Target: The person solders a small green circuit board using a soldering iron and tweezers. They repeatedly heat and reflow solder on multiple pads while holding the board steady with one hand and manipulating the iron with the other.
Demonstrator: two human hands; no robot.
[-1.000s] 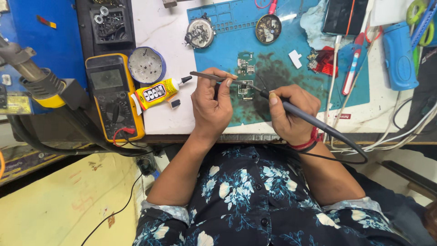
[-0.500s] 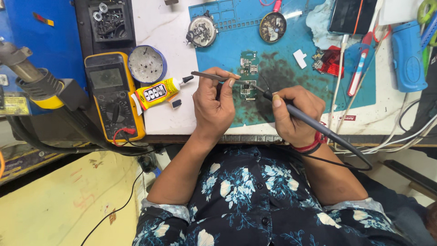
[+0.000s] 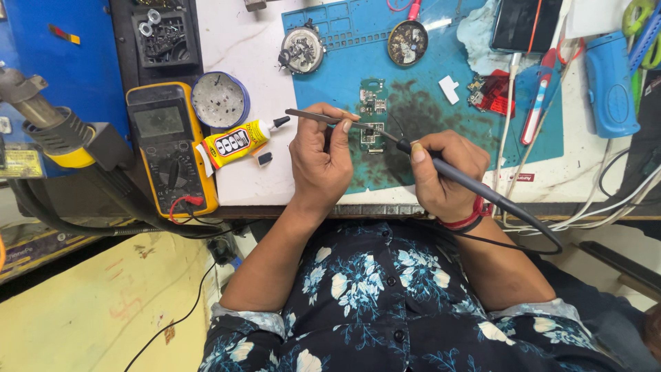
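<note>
Left grip (image 3: pixel 322 160): I still pinch tweezers (image 3: pixel 323 118).
Right grip (image 3: pixel 444 176): still holds iron (image 3: pixel 475 184), tip on board (image 3: pixel 372 137), unchanged.

Single head-worn view: looks steeply down from above the seated person, close over the near bench edge (image 3: pixel 385 209); teal work mat (image 3: pixel 441 89) lies far-centre, floor at near left. No second view.
</note>
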